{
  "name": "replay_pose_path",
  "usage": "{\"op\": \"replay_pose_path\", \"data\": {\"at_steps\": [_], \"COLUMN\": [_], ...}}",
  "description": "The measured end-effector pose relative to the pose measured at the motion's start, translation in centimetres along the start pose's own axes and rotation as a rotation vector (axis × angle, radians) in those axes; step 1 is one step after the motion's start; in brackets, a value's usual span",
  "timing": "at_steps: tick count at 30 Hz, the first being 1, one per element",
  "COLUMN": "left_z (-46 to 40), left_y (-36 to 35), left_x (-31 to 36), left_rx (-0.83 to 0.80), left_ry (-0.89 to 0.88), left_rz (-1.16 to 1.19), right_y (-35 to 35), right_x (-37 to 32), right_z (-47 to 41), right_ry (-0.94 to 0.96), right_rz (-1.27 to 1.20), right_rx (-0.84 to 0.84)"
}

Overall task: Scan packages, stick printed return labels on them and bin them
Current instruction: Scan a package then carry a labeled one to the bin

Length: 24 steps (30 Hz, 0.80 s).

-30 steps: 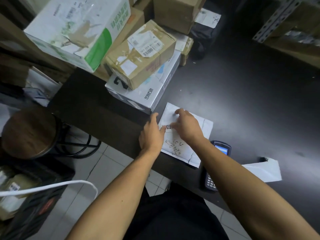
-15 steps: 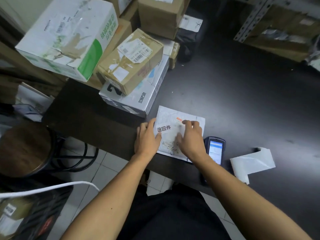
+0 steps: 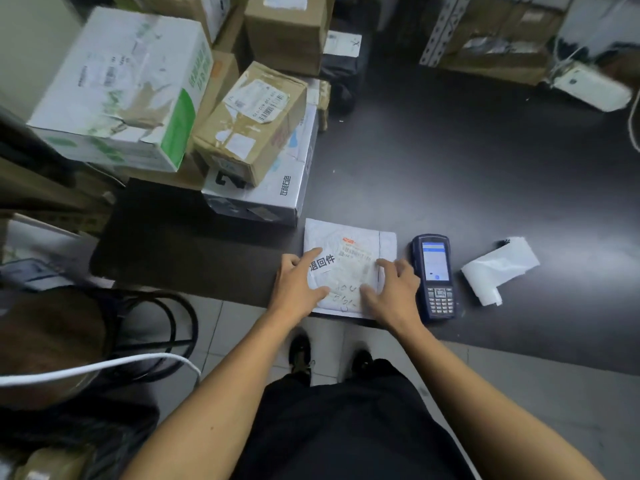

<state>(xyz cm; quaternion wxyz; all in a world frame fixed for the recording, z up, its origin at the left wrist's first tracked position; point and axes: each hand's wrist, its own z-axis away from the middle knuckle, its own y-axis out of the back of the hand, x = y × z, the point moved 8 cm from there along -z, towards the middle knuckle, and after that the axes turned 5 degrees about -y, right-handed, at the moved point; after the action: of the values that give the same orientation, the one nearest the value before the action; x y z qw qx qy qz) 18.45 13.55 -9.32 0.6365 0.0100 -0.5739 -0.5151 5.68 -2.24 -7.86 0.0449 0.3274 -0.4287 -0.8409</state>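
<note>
A flat white mailer package [image 3: 353,244] lies at the near edge of the dark table [image 3: 450,161]. A printed return label with black characters [image 3: 322,262] sits on its left part. My left hand [image 3: 297,282] rests on the package's left side, fingers spread, thumb by the label. My right hand [image 3: 394,289] presses its right side with spread fingers. A blue handheld scanner [image 3: 434,275] lies just right of the package, screen lit. A strip of white label paper [image 3: 498,270] lies further right.
Stacked cartons fill the table's left back: a white and green box [image 3: 121,88], a taped brown box [image 3: 252,123] on a white flat box [image 3: 273,188]. A round stool [image 3: 52,341] stands at the left. A metal shelf post [image 3: 446,29] rises at the back.
My right hand has slid from the package's middle to its right side, uncovering the return label. My left hand stays on the left edge. The view has shifted.
</note>
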Motion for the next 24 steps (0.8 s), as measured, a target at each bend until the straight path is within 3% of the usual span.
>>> {"op": "replay_pose_path", "data": {"at_steps": [6, 10, 17, 24], "left_z": [4.1, 7.6, 18.0, 30.7], "left_y": [-0.5, -0.9, 0.0, 3.4], "left_x": [-0.9, -1.8, -5.9, -12.1], "left_rx": [-0.009, 0.046, 0.225, 0.477], "left_ry": [0.025, 0.066, 0.191, 0.333], "left_rz": [0.109, 0.156, 0.164, 0.229], "right_y": [-0.7, -1.0, -4.0, -10.4], "right_x": [1.8, 2.4, 1.1, -4.5], "right_z": [2.7, 4.6, 10.8, 20.0], "right_ry": [-0.003, 0.090, 0.249, 0.486], "right_rz": [-0.054, -0.148, -0.108, 0.032], "right_rx": [-0.032, -0.079, -0.298, -0.520]}}
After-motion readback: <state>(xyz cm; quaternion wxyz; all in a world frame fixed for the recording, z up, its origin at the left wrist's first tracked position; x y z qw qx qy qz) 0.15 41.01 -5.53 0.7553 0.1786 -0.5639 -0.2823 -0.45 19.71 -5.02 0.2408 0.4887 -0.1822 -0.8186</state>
